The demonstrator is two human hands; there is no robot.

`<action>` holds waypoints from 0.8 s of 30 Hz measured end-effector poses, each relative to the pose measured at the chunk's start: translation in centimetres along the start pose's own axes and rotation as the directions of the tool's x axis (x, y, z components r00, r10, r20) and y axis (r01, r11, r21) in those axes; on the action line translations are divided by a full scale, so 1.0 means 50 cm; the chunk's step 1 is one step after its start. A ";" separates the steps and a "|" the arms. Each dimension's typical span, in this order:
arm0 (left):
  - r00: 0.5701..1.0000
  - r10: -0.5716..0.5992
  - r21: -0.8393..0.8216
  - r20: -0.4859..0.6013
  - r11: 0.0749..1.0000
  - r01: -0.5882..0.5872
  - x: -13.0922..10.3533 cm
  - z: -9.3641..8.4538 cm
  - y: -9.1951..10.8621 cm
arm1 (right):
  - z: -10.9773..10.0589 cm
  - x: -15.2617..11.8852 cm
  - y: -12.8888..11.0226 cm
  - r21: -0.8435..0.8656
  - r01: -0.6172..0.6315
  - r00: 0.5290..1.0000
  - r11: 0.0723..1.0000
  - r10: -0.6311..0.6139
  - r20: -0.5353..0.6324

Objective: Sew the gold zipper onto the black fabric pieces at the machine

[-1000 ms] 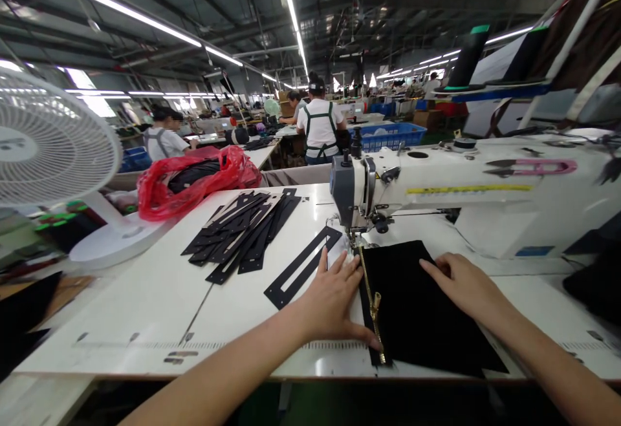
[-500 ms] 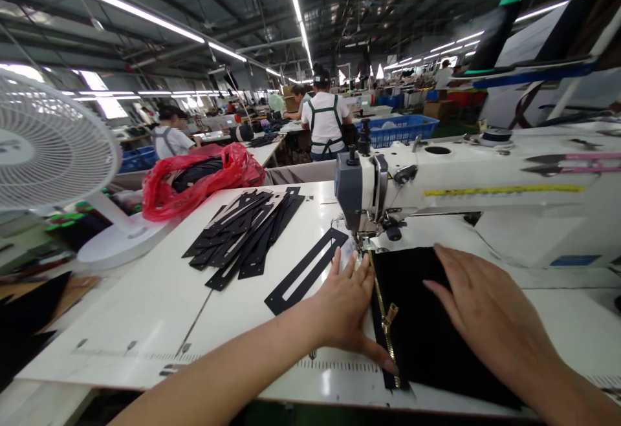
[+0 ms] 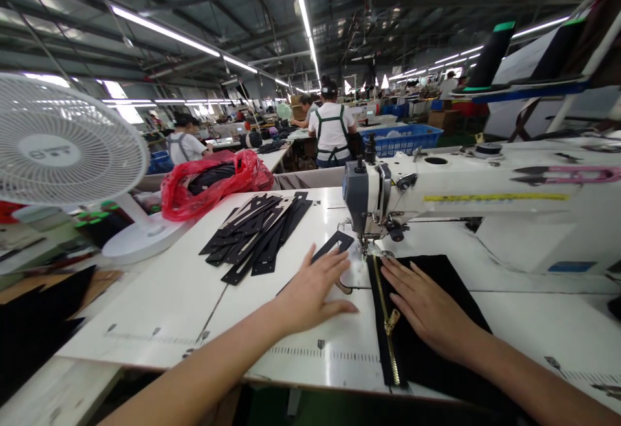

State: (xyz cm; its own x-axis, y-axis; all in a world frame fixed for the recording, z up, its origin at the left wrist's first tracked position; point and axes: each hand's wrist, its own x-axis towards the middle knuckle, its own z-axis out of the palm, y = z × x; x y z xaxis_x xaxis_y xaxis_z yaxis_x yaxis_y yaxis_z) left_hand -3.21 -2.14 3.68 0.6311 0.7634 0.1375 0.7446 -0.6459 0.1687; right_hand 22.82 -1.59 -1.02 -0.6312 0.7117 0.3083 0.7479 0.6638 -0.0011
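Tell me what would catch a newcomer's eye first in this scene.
Front and centre, the right hand lies flat on a black fabric panel with a gold zipper, just before the white sewing machine. The left hand rests over a black slotted strip. Farther left sit a red plastic bag and a white fan.

Black fabric [image 3: 439, 284], gold zipper [image 3: 387, 319]

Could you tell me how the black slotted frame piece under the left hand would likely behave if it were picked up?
The slotted frame piece lies perfectly flat with crisp edges, so it is probably thin, light and semi-stiff. Its long narrow rails would likely flex or droop if lifted by one end.
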 end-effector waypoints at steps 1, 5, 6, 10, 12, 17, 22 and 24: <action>0.996 -0.077 0.063 -0.038 0.995 0.079 -0.021 -0.001 -0.016 | 0.007 -0.003 0.002 -0.008 0.003 1.000 1.000 -0.003 -0.008; 0.975 -0.213 0.165 -0.069 0.961 0.222 -0.087 0.009 -0.022 | 0.018 -0.011 0.009 -0.032 0.017 0.999 0.999 -0.019 -0.045; 0.974 -0.217 0.160 -0.066 0.961 0.225 -0.096 0.009 -0.008 | 0.018 -0.009 0.011 -0.036 0.020 0.998 0.999 -0.023 -0.057; 0.983 -0.184 0.090 0.016 0.979 0.182 -0.098 -0.008 0.051 | 0.017 0.002 0.016 -0.056 0.044 0.993 0.997 -0.050 -0.108; 0.996 -0.080 0.059 0.039 0.995 0.078 -0.090 -0.018 0.056 | 0.015 0.005 0.016 -0.054 0.055 0.989 0.997 -0.062 -0.136; 0.988 0.147 0.094 0.048 0.984 -0.151 -0.080 -0.016 0.024 | 0.010 0.003 0.011 -0.004 0.078 0.978 0.997 -0.078 -0.196; 0.878 0.478 0.305 0.006 0.835 -0.457 -0.104 0.014 0.015 | 0.005 0.005 0.006 -0.028 0.065 0.985 0.998 -0.068 -0.161; 0.856 0.518 0.398 0.004 0.784 -0.476 -0.116 0.025 0.016 | 0.002 0.007 0.005 -0.034 0.065 0.987 0.997 -0.070 -0.148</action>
State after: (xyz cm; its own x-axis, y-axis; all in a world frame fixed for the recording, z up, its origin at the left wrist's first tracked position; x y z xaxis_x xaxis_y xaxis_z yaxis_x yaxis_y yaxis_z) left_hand -5.98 -7.08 1.78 0.9263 0.3188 0.2008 0.3697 -0.8715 -0.3220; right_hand 22.75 -1.13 -1.03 -0.6446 0.6220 0.4446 0.7116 0.7007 0.0514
